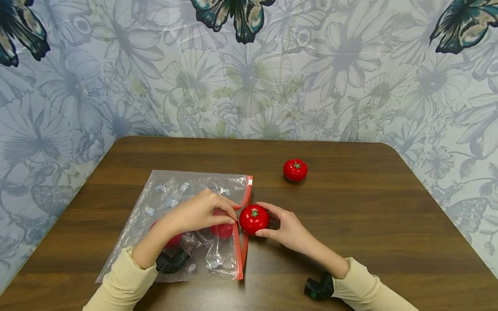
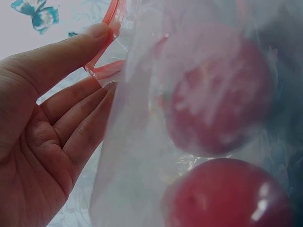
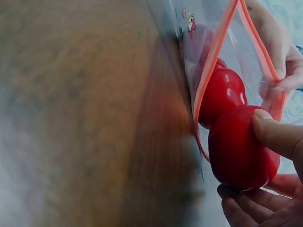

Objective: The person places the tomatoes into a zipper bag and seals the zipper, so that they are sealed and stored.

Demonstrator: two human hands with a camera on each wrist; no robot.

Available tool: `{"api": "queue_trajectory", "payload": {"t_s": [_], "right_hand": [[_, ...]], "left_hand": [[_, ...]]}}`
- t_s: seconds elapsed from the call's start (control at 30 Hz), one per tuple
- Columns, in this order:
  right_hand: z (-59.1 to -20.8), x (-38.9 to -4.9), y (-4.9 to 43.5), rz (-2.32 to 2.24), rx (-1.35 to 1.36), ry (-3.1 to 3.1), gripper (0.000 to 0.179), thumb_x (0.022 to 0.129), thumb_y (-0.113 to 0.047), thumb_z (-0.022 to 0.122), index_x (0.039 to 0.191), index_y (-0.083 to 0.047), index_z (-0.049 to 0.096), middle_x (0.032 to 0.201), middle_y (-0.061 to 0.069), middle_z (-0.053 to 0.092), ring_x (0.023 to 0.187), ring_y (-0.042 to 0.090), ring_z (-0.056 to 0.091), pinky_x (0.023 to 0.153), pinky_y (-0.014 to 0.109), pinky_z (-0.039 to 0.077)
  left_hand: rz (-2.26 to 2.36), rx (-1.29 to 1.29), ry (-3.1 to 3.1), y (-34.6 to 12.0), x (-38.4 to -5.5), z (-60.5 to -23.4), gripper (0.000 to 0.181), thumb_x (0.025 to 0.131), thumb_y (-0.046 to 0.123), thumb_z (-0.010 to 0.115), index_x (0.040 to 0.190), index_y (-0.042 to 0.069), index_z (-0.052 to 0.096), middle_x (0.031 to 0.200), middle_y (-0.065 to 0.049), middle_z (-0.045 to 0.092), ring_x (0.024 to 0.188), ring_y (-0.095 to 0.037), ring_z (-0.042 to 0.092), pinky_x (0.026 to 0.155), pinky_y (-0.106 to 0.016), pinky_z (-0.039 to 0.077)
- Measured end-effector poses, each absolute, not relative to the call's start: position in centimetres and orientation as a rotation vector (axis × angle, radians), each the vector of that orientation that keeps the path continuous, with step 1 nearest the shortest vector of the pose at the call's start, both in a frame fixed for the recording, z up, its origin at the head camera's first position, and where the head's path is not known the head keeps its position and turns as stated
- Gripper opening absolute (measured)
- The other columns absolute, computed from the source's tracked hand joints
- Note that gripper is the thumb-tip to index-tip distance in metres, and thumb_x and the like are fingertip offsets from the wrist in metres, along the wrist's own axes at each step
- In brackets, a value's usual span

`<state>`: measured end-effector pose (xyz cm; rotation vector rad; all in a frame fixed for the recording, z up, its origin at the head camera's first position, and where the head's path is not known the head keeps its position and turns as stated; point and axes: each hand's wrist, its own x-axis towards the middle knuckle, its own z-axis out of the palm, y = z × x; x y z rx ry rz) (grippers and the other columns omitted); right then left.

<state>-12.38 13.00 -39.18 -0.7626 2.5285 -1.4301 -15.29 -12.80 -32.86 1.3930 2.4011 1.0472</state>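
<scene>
One tomato [image 1: 254, 219] is at the mouth of the plastic bag [image 1: 136, 211], grasped by fingers of the right hand [image 1: 287, 230]; fingers of the left hand [image 1: 206, 211] pinch the red rim [image 1: 237, 252]. If they slacken, the rim could sag and snag the tomato.

Floral wallpaper [image 1: 327, 99] backs the wooden table [image 1: 369, 194]; 3 teal butterflies [image 1: 246, 21] are positioned at 10, 12 and 2 o'clock.

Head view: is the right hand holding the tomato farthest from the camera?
No, the right hand grips another tomato by the bag's mouth; the far tomato sits apart.
</scene>
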Motion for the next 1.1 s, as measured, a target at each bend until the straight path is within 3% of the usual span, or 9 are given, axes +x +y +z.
{"api": "queue_trajectory", "payload": {"t_s": [0.77, 1.1], "right_hand": [[-39.2, -12.2, 13.3, -1.252, -0.881, 2.524, 0.073, 0.079, -0.019, 0.077, 0.14, -0.002, 0.039, 0.132, 0.012, 0.05, 0.114, 0.022, 0.053, 0.091, 0.037, 0.044], [-38.5, -12.9, 15.0, -1.362, -0.807, 2.517, 0.038, 0.082, -0.007, 0.072, 0.118, 0.002, 0.062, 0.11, 0.01, 0.065, 0.09, 0.015, 0.065, 0.075, 0.025, 0.051]], "left_hand": [[1.055, 1.386, 2.384, -12.7, -15.3, -33.0, 0.007, 0.083, 0.011, 0.072, 0.089, 0.011, 0.074, 0.109, -0.01, 0.066, 0.101, -0.02, 0.062, 0.078, -0.023, 0.049], [1.05, 1.378, 2.393, -12.8, -15.8, -32.7, 0.007, 0.082, 0.011, 0.073, 0.089, 0.011, 0.075, 0.107, -0.008, 0.067, 0.102, -0.015, 0.061, 0.08, -0.024, 0.049]]}}
